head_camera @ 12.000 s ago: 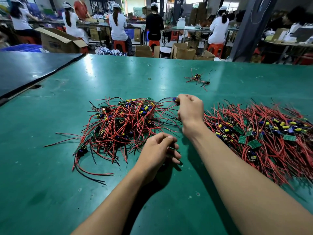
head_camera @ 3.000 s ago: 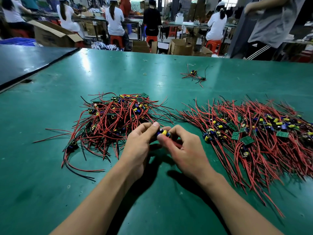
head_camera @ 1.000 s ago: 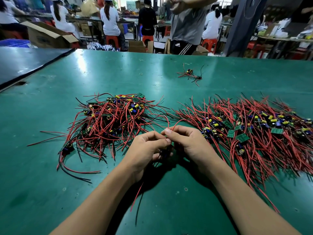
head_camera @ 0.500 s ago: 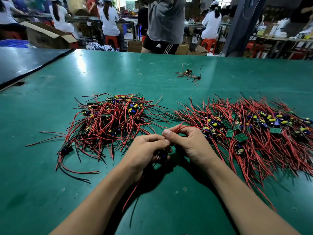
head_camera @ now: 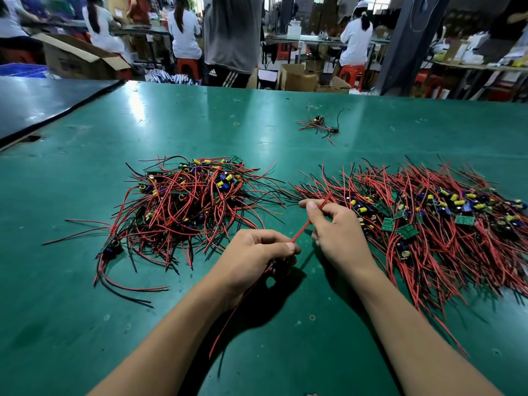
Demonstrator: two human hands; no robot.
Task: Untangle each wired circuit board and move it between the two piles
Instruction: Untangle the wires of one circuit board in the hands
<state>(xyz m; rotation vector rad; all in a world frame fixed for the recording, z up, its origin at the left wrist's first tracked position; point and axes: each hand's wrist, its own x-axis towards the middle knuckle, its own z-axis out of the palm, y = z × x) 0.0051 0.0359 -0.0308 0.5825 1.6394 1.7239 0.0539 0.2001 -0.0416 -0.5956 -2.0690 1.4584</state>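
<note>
Two heaps of wired circuit boards lie on the green table (head_camera: 85, 324): a tangled left pile (head_camera: 188, 204) and a wider right pile (head_camera: 428, 221). Between them, my left hand (head_camera: 254, 258) is closed around one small wired circuit board (head_camera: 278, 265), mostly hidden under the fingers. One red wire (head_camera: 304, 227) runs taut from that board up to my right hand (head_camera: 334, 232), which pinches it between thumb and forefinger. Other red and black wires hang from the left hand toward me.
A small separate bunch of wired boards (head_camera: 320, 125) lies farther back, with a rubber band (head_camera: 236, 124) to its left. A dark table (head_camera: 37, 101) adjoins at far left. A person in grey (head_camera: 231, 38) stands at the far edge; seated workers and cardboard boxes lie beyond.
My hands have drawn apart: the right hand has pulled one red wire out straight from the board held in the left. The person in grey has stepped left behind the table.
</note>
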